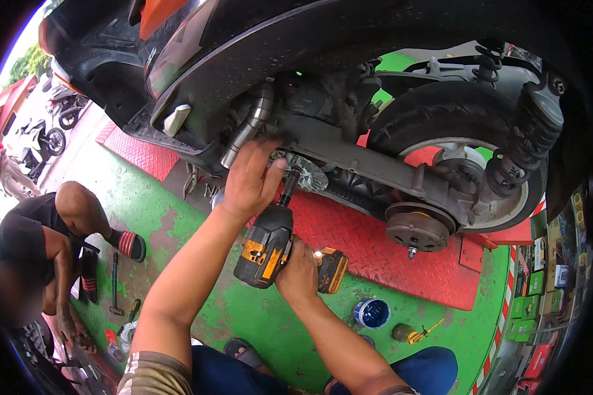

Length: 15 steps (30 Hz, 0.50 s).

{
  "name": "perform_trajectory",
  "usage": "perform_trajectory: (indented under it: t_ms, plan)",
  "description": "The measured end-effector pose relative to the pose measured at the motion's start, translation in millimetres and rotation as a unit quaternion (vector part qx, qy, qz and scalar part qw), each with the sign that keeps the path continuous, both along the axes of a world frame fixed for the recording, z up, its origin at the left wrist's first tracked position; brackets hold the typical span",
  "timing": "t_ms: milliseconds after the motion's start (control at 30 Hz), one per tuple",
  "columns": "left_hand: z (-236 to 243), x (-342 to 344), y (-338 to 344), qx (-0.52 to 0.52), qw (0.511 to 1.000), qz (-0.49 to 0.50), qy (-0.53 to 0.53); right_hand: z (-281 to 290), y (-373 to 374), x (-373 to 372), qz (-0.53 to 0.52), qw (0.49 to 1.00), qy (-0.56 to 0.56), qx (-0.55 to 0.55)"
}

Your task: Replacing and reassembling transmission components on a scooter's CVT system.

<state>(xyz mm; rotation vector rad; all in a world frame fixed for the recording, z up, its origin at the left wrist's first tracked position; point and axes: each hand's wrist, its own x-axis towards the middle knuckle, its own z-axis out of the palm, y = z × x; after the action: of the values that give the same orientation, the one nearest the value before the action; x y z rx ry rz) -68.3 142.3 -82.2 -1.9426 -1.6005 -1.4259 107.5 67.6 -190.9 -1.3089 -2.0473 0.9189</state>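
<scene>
My right hand (298, 273) is wrapped around the grip of a black-and-yellow cordless impact wrench (265, 253). The wrench points up and away, its socket (288, 187) against the middle of a finned metal pulley (314, 175) on the scooter's engine side. At the pulley's left edge my left hand (250, 172) grips it, thumb near the hub; the fingertips are dark and partly hidden. A shiny metal pipe (254, 122) runs just behind that hand. To the right, a grey drive case (375, 158) leads to a round clutch drum (418, 227) with a bolt end showing.
The scooter's rear tyre (435, 118) and shock absorber (527, 141) are beyond. A red ramp (389, 263) lies underneath. On the green floor stand a blue tub (372, 313) and a small can (403, 332). A person (39, 257) squats left near a hammer (115, 286). Boxes (534, 309) line the right.
</scene>
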Motion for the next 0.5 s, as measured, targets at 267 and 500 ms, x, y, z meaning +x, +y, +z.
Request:
perform_trajectory:
  t_ms: [267,500]
  plan:
    - [0.1,6.4,71.1,0.028,0.997,-0.011,0.066,-12.0,0.5,-1.3,0.001,0.998,0.002,0.056]
    - [-3.3,5.4,81.7,0.030,0.996,0.032,0.073,-9.0,-0.6,-1.8,-0.001,1.000,-0.001,0.024]
